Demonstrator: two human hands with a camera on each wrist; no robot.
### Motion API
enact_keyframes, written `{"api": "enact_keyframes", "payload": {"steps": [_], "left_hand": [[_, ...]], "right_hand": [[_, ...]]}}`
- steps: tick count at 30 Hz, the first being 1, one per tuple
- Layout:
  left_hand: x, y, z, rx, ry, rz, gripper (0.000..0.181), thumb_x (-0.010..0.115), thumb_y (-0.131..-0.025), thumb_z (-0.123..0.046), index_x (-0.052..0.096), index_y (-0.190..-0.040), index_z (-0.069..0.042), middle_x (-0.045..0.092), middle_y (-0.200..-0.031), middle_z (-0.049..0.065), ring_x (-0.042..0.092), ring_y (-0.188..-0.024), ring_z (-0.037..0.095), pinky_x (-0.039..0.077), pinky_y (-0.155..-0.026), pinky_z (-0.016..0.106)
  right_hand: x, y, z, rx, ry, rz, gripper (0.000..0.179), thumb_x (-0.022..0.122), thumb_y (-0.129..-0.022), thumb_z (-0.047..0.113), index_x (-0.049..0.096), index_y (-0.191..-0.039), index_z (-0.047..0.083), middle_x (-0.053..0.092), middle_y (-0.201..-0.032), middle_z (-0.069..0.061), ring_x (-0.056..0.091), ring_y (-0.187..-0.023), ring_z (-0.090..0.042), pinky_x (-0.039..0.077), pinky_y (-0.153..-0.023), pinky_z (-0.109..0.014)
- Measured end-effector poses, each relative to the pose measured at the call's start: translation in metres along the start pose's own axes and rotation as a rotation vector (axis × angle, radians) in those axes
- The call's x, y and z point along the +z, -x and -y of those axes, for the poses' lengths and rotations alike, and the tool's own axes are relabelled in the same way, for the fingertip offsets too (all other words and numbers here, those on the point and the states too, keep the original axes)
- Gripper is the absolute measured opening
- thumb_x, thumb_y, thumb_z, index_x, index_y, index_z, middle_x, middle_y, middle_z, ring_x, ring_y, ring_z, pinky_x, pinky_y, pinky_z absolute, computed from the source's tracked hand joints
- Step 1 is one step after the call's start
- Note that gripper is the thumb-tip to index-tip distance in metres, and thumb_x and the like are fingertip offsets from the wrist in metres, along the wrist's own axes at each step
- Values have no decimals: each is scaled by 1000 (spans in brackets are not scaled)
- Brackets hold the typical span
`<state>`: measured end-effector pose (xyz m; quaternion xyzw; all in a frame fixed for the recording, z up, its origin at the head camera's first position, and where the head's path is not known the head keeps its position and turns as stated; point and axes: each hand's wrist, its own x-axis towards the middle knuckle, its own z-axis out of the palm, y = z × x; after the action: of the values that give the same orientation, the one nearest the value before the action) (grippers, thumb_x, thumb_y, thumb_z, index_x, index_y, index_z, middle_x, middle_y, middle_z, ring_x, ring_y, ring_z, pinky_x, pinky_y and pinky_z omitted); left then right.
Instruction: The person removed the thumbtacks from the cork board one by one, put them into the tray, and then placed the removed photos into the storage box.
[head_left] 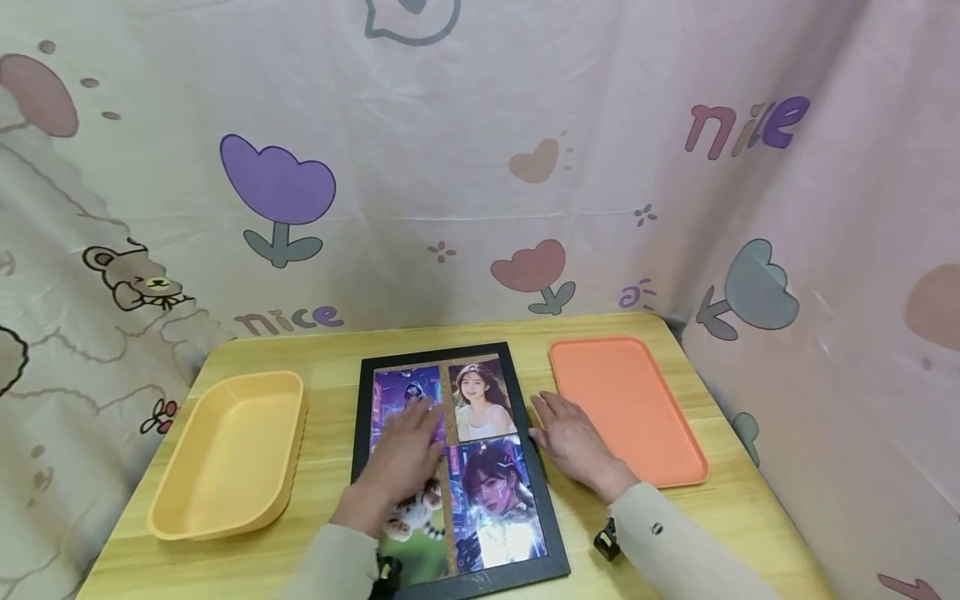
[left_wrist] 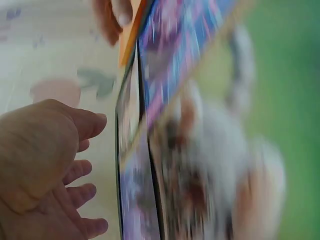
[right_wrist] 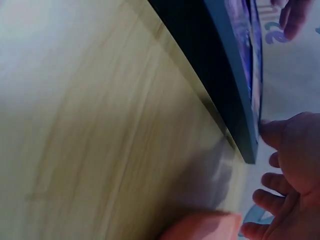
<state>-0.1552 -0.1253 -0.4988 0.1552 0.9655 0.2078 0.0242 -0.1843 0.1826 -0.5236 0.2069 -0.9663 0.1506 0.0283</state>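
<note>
A black-rimmed picture frame lies on the table with pictures set on a brown cork-like backing. Its upper right picture shows a person in white; the lower right picture is purple and glossy. My left hand is above the left column, partly covering the upper left picture and the lower left picture of a striped animal on green. Its fingers are spread and hold nothing. At the frame's right edge is my right hand, fingers loosely extended, thumb by the rim; contact is unclear.
To the left stands a yellow tray with raised walls. A flat orange tray lies to the right, close beside the right hand. Behind the wooden table hangs a patterned curtain.
</note>
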Motion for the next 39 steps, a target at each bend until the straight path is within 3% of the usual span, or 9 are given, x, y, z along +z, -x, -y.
{"api": "enact_keyframes", "payload": {"steps": [6,13,21,39], "left_hand": [[-16,24,45,-83,-47,-46,70,61,-107,-30,32,-164,0,22,-172,27,21,-159,49,17,-125,71],[-18,41,66,-129,-46,8,73,58,-109,-35,27,-165,2,20,-170,32,17,-158,52,16,-125,72],[-8,42,70,-174,20,96,76,52,-111,-39,23,-163,7,6,-173,31,8,-160,50,19,-128,64],[0,47,53,-150,33,106,76,55,-110,-38,24,-164,4,7,-174,27,10,-161,46,21,-129,59]], "right_hand": [[10,-12,8,-41,18,31,63,58,-109,34,43,-158,-2,43,-163,-26,41,-151,-43,33,-123,-65],[14,-16,12,-8,77,120,62,49,-112,41,41,-161,4,41,-166,-20,36,-155,-41,29,-124,-67],[16,-16,14,26,123,165,60,44,-113,40,39,-163,7,43,-166,-17,34,-157,-37,23,-128,-64],[8,8,9,31,125,119,57,50,-112,34,45,-158,1,46,-163,-22,37,-155,-41,26,-127,-64]]}}
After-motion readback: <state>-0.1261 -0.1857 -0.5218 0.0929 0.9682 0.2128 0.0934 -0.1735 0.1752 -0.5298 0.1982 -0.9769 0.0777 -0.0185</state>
